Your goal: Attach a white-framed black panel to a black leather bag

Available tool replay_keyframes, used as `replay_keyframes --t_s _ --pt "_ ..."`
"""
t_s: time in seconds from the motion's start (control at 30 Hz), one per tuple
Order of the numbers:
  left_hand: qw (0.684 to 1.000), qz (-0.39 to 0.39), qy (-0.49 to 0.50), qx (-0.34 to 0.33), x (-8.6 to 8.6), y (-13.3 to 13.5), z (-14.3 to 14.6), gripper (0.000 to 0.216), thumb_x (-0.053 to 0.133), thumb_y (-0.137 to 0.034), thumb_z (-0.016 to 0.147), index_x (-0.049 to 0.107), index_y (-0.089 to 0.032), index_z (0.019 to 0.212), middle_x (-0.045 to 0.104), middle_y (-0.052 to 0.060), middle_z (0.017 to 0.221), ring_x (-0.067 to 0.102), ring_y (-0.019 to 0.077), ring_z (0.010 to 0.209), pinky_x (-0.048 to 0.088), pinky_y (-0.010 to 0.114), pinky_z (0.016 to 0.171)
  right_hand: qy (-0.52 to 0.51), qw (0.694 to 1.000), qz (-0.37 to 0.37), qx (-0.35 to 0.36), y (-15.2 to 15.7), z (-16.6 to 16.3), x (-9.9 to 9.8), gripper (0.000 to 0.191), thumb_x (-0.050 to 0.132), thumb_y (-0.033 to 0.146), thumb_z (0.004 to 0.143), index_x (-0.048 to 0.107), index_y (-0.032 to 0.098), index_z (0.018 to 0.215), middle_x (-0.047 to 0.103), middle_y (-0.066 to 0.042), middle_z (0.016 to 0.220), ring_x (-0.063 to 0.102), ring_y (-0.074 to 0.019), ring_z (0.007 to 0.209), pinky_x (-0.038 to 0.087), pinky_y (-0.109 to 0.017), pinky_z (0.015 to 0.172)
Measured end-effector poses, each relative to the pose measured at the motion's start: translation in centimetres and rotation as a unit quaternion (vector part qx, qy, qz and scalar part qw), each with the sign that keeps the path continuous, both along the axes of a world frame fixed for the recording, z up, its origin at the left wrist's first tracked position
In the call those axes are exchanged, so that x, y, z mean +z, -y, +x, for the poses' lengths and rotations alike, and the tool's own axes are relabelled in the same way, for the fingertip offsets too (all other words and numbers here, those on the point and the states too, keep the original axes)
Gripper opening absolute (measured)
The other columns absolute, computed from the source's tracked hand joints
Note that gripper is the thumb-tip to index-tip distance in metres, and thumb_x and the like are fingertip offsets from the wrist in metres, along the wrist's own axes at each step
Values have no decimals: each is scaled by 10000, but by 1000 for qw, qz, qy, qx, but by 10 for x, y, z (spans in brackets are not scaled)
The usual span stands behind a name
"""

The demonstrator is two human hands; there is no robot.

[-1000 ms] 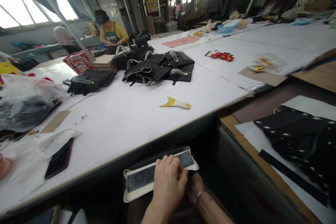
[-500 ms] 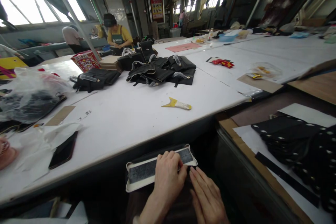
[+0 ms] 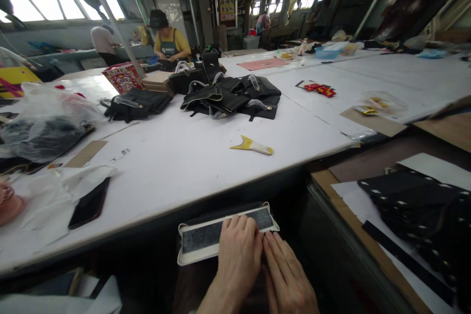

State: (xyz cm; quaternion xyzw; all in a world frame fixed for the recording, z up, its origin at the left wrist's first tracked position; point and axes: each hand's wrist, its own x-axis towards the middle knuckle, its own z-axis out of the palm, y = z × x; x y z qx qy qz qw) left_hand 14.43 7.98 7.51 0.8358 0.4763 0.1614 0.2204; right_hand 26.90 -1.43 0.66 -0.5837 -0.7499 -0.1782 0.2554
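A flat black piece with a cream border [image 3: 200, 240] lies on my lap, below the near edge of the white table [image 3: 191, 162]. My left hand [image 3: 239, 255] lies over its right half, fingers together and pressed flat on it. My right hand [image 3: 287, 270] rests beside the left one, fingers stretched out flat, fingertips at the piece's right end. Neither hand grips anything.
On the table lie a yellow-and-white scraper [image 3: 252, 145], piles of black bags [image 3: 231, 95], a phone [image 3: 90, 203], and a plastic bag [image 3: 44, 122]. Stacked black pieces [image 3: 415, 196] sit on the right bench. A person in a yellow shirt [image 3: 169, 41] works far back.
My right hand came up from under the piece and now lies flat beside my left hand. The view tilted slightly up.
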Motion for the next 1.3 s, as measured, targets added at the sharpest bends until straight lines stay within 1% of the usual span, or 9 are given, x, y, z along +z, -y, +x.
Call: replay_keyframes --t_s 0.17,0.3,0.43,0.6,0.87,1.07,1.17,1.23,1.3 --pt "999 10 31 43 -2 15 -19 129 537 -124 888 581 -224 821 618 -5 852 517 210 801 300 360 731 2 1000 17 23 2 -3 -3 529 530 110 874 455 -15 1382 546 -225 1352 469 -343 1295 444 -455 996" --pt "994 30 63 83 -6 23 -34 140 539 -140 901 594 -240 821 623 -15 844 520 205 805 289 357 730 -7 1000 15 20 1 -11 -3 509 522 128 886 468 -14 1372 545 -231 1346 472 -354 1283 435 -462 991" --pt "989 55 84 105 -10 26 -37 154 543 -133 894 596 -234 791 621 -16 798 517 198 775 280 356 724 -14 1000 16 6 -4 -23 -2 529 438 144 925 392 2 1432 567 -224 1298 500 -346 1244 444 -455 961" --pt "987 76 86 115 -12 26 -38 169 537 -124 880 585 -223 751 612 -8 753 507 198 737 275 355 710 -12 1000 25 -2 -10 -34 0 577 378 161 953 252 32 1501 588 -212 1234 529 -335 1194 455 -452 941" --pt "984 111 84 112 -11 20 -52 162 543 -146 875 595 -227 744 616 -7 733 509 199 720 274 357 712 -12 1000 13 24 -12 -50 -5 596 352 148 935 224 4 1499 585 -215 1213 505 -356 1192 436 -454 953" --pt "981 113 100 121 -12 19 -63 169 540 -182 880 592 -225 725 615 -9 714 512 200 711 289 371 731 -19 999 20 35 -17 -65 5 579 301 111 933 225 -22 1491 583 -217 1197 482 -344 1195 394 -452 983" --pt "976 128 111 138 -13 20 -68 194 522 -194 886 594 -229 709 616 -9 692 527 202 709 301 395 776 -27 999 18 43 -18 -72 8 577 298 100 931 232 -13 1492 589 -205 1197 480 -331 1197 387 -443 991" --pt "970 151 124 143 -14 22 -75 164 524 -185 885 626 -238 768 653 -7 748 565 205 761 303 413 834 -28 998 15 47 -18 -76 8 578 298 107 931 237 -7 1494 589 -199 1205 484 -327 1196 391 -439 992" --pt "961 206 136 129 -18 26 -87 119 577 -168 860 659 -250 886 689 0 869 597 206 855 308 411 892 -26 998 12 48 -18 -79 7 583 312 111 924 248 -6 1492 588 -198 1214 492 -327 1192 400 -436 986"
